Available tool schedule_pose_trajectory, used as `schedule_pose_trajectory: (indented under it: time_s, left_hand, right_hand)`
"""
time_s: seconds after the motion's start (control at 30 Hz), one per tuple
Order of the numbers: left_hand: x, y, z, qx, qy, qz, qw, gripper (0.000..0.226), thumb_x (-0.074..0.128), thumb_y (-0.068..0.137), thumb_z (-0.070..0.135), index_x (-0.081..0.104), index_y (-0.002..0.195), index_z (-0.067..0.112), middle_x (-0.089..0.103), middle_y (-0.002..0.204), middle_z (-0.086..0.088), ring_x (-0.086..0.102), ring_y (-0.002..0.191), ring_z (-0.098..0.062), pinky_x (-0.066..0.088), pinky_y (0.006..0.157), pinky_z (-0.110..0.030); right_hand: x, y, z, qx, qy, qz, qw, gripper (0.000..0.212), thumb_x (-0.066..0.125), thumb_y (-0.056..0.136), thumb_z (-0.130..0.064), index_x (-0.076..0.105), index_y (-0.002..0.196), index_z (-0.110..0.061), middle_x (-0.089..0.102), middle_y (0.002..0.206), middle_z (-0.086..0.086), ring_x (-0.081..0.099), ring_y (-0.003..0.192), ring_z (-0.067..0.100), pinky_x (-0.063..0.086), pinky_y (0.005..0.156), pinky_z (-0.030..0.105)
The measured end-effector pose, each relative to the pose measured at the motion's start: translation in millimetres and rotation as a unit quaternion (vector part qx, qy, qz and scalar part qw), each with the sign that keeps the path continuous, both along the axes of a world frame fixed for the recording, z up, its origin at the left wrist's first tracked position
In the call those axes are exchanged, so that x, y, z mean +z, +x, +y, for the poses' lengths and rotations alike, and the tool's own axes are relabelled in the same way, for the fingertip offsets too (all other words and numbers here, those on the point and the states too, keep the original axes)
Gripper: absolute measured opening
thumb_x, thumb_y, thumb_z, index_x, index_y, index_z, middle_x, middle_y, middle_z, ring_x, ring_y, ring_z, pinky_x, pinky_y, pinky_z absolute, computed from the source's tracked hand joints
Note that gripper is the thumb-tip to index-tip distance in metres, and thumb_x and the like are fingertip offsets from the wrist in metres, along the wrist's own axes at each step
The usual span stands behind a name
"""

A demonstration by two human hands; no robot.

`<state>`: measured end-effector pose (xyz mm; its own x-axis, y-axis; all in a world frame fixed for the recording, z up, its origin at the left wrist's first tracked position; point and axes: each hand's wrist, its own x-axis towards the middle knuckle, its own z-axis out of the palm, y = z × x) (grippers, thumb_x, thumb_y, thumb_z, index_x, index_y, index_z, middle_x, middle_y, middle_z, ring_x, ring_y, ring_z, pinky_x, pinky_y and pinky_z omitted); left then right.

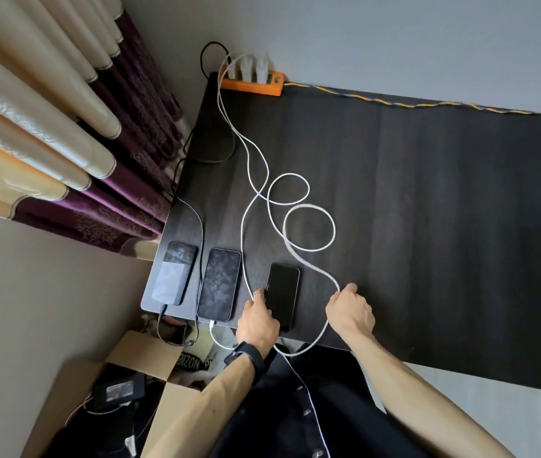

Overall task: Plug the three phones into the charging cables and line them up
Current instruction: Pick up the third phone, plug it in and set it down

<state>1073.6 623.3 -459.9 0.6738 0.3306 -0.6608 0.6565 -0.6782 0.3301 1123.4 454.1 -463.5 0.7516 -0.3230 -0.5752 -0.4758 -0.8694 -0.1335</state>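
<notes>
This looks like a room in a home, a bedroom or study corner. The landmark is the dark wood-grain desk (427, 200), pushed right into the corner against a plain pale wall (394, 34). Left of the desk hang heavy pleated curtains (47, 127), cream on top with plum patterned velvet at the hem, very much household drapery. At the desk's far left corner sits an orange power strip (252, 84) carrying white chargers, its yellow-and-blue braided cord (427, 104) trailing along the desk's back edge. Below the desk's near left corner, an open cardboard box (150, 385) holds a black power adapter and loose odds and ends, domestic clutter.
</notes>
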Motion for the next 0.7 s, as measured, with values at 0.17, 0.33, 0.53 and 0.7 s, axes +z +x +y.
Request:
schedule_pose_trajectory:
  time_s: [0.17, 0.33, 0.53, 0.7]
  left_hand:
    - [7, 6, -4, -0.008, 0.048, 0.031, 0.998, 0.055, 0.051, 0.093, 0.028, 0.036, 0.145, 0.022, 0.056, 0.130, -0.010, 0.061, 0.113, -0.035, 0.051, 0.089, -0.048]
    - [2, 4, -18, -0.049, 0.083, 0.066, 0.993, 0.104, 0.064, 0.079, 0.063, 0.011, 0.155, 0.014, 0.039, 0.140, -0.009, 0.052, 0.122, -0.034, 0.048, 0.091, -0.049]
    - [-6, -4, -21, -0.080, 0.133, 0.054, 0.986, 0.111, 0.069, 0.074, 0.064, 0.012, 0.153, 0.009, 0.034, 0.140, -0.009, 0.044, 0.126, -0.029, 0.049, 0.094, -0.044]
    - [-6, -6, -17, -0.085, 0.123, 0.050, 0.987, 0.109, 0.068, 0.077, 0.061, 0.012, 0.153, 0.008, 0.037, 0.137, -0.011, 0.042, 0.128, -0.029, 0.048, 0.096, -0.043]
  right_hand:
    - [-1, -7, -2, 0.033, 0.020, 0.005, 0.999, 0.027, 0.041, 0.100, -0.032, 0.051, 0.108, -0.009, 0.070, 0.110, 0.016, 0.066, 0.102, 0.040, 0.051, 0.077, 0.042]
    - [-3, -22, 1, 0.087, 0.067, 0.035, 0.993, 0.020, 0.051, 0.097, -0.033, 0.052, 0.106, -0.015, 0.068, 0.113, 0.009, 0.066, 0.103, 0.036, 0.052, 0.079, 0.040]
    - [-3, -26, -6, 0.091, 0.083, 0.026, 0.992, 0.017, 0.054, 0.097, -0.030, 0.051, 0.105, -0.015, 0.068, 0.111, 0.007, 0.067, 0.100, 0.034, 0.051, 0.076, 0.038]
    - [-3, -28, -3, 0.092, 0.097, 0.012, 0.991, 0.015, 0.055, 0.097, -0.028, 0.050, 0.103, -0.014, 0.069, 0.108, 0.008, 0.068, 0.097, 0.033, 0.054, 0.077, 0.041]
